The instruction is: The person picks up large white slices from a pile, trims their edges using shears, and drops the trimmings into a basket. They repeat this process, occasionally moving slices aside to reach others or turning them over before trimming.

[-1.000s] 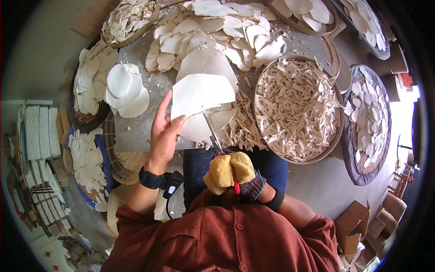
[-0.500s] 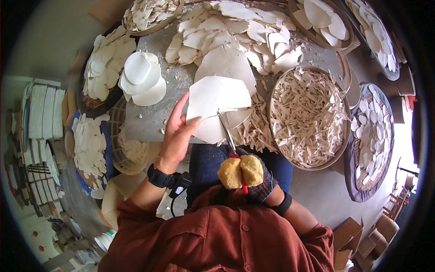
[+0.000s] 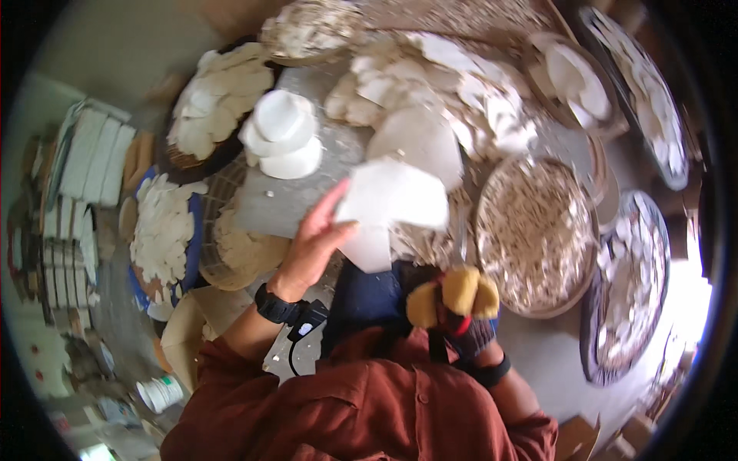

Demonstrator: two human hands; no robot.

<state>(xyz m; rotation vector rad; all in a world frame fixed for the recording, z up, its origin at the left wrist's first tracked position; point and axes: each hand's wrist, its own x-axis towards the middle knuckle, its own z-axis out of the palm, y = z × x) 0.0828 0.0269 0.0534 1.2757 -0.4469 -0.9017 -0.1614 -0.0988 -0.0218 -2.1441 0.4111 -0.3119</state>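
Note:
My left hand [image 3: 319, 240] grips a thin, flat white sheet [image 3: 396, 201] by its left edge, thumb on top. The sheet has straight-cut edges and a notch at its lower right. My right hand [image 3: 475, 338], in a dark knitted glove with thick yellow padding [image 3: 453, 296] on the fingers, is closed round scissors with a red handle [image 3: 461, 326]. Their blade [image 3: 462, 234] points away from me, blurred, apart from the sheet. Beneath the sheet lie pale offcuts [image 3: 423, 244] and a larger rounded sheet [image 3: 419, 142].
A heap of white sheets [image 3: 453, 77] covers the far tabletop. On the left stands a stack of trimmed pieces [image 3: 280, 131]. A round tray of scraps [image 3: 534, 234] sits at my right. Further trays surround the table, including a blue-rimmed one [image 3: 163, 238].
The scissors have come away from the sheet, toward the right. A corner of the sheet is cut off, leaving a notch. The whole view has shifted and blurred.

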